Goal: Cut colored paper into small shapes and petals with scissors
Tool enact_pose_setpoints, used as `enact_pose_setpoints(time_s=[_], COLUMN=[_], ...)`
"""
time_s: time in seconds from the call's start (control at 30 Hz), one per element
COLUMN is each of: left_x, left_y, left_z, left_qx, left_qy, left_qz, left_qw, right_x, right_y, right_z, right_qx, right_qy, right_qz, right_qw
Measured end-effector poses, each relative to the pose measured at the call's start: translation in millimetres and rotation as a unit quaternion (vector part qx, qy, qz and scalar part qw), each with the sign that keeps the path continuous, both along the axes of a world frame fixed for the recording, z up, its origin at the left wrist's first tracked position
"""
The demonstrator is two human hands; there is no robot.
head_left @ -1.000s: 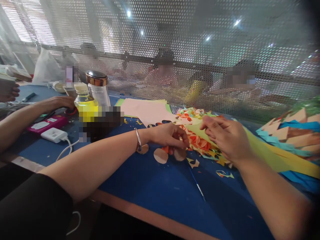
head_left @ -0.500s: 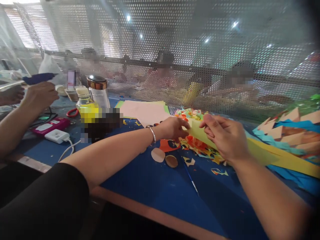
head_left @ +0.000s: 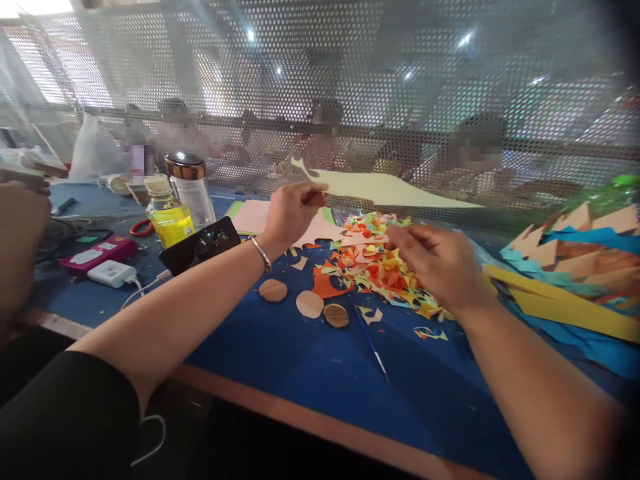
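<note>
My left hand (head_left: 296,212), a bracelet on its wrist, pinches one end of a pale yellow sheet of paper (head_left: 385,189). The sheet is raised above the table, with a notched, cut edge near my fingers. My right hand (head_left: 433,267) is closed, thumb against fingers, just right of a heap of coloured paper scraps (head_left: 380,263); what it holds, if anything, is hidden. Below the heap lie an orange scrap (head_left: 330,285), a pale paper disc (head_left: 310,304), two brown discs (head_left: 273,290) and a thin blue paintbrush (head_left: 370,340).
Stacked pink paper (head_left: 253,217) lies behind my left wrist. To the left stand a yellow bottle (head_left: 170,217), a clear flask (head_left: 193,193), a phone (head_left: 203,247) and a white charger (head_left: 113,273). Zigzag-cut paper (head_left: 575,263) fills the right. Another person's arm (head_left: 17,247) enters at left.
My left hand has moved up and left with the pale yellow sheet, away from my right hand. The scrap heap and another brown disc are uncovered. The neighbour's hand has shifted left.
</note>
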State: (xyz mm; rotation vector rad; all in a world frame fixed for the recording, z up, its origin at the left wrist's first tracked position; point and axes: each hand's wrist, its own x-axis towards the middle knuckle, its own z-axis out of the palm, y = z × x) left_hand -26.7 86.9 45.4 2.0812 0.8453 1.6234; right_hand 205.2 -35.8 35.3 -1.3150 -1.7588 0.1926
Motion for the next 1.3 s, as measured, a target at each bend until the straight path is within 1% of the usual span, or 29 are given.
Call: enact_pose_setpoints(time_s=[0.07,0.1,0.17,0.23,0.3,0.33,0.4,0.5,0.6,0.67,0.7,0.73,0.77,0.8,0.83,0.87,1.0,1.1,1.23,1.3], left_x=[-17.0,-24.3,-35.5,-42.2,-45.3,-45.9,-46.2,-46.4,-46.0,-44.1,-42.4,-40.2,-37.7,-35.1,-32.5,-30.1,-24.2,-22.5,-22.8,-25.1], left_y=[0.8,1.2,2.2,3.4,3.7,3.1,-0.1,-10.0,-24.4,-35.1,-40.5,-45.8,-50.9,-55.6,-59.8,-63.3,-69.6,-69.4,-67.1,-63.0], left_z=[-6.9,-10.5,-17.2,-22.3,-25.3,-26.0,-25.4,-19.5,-9.0,-1.7,1.4,4.0,5.9,7.1,7.6,7.6,3.7,0.7,0.6,1.7], left_qx=[0.012,0.012,0.006,-0.016,-0.044,-0.057,-0.075,-0.096,-0.111,-0.121,-0.13,-0.143,-0.151,-0.156,-0.157,-0.152,-0.14,-0.166,-0.197,-0.205], left_qy=[0.033,0.062,0.14,0.233,0.303,0.326,0.352,0.388,0.423,0.453,0.472,0.498,0.519,0.534,0.546,0.556,0.562,0.553,0.548,0.53], left_qz=[0.065,0.098,0.166,0.214,0.229,0.228,0.223,0.215,0.18,0.123,0.081,0.011,-0.047,-0.088,-0.11,-0.12,-0.118,-0.143,-0.183,-0.198], left_qw=[0.997,0.993,0.976,0.949,0.924,0.916,0.906,0.891,0.881,0.875,0.868,0.855,0.84,0.826,0.816,0.809,0.807,0.804,0.792,0.798], right_x=[-4.0,-6.4,-10.5,-12.8,-12.9,-12.4,-11.1,-10.2,-11.7,-13.6,-14.7,-15.7,-16.8,-17.7,-18.6,-19.3,-21.0,-21.2,-20.8,-20.6], right_y=[1.0,1.9,4.0,6.1,7.5,7.9,7.8,6.3,3.5,1.2,-0.1,-1.2,-2.3,-3.2,-3.9,-4.4,-5.7,-7.8,-11.0,-11.3], right_z=[-2.6,-4.4,-9.1,-14.0,-17.8,-19.1,-20.3,-19.5,-16.7,-14.4,-13.2,-12.1,-11.0,-10.1,-9.2,-8.4,-6.1,-4.7,-2.6,-2.2], right_qx=[-0.052,-0.082,-0.142,-0.186,-0.21,-0.214,-0.217,-0.241,-0.266,-0.272,-0.274,-0.276,-0.281,-0.287,-0.294,-0.301,-0.309,-0.32,-0.363,-0.367], right_qy=[-0.099,-0.159,-0.272,-0.333,-0.364,-0.372,-0.377,-0.389,-0.399,-0.407,-0.412,-0.417,-0.422,-0.427,-0.432,-0.435,-0.441,-0.431,-0.377,-0.374], right_qz=[-0.027,-0.033,-0.021,0.003,0.014,0.014,0.013,-0.006,-0.034,-0.041,-0.045,-0.05,-0.056,-0.063,-0.067,-0.069,-0.07,-0.059,-0.007,-0.016], right_qw=[0.993,0.983,0.952,0.924,0.907,0.903,0.9,0.889,0.877,0.871,0.868,0.865,0.86,0.855,0.85,0.846,0.84,0.842,0.852,0.852])
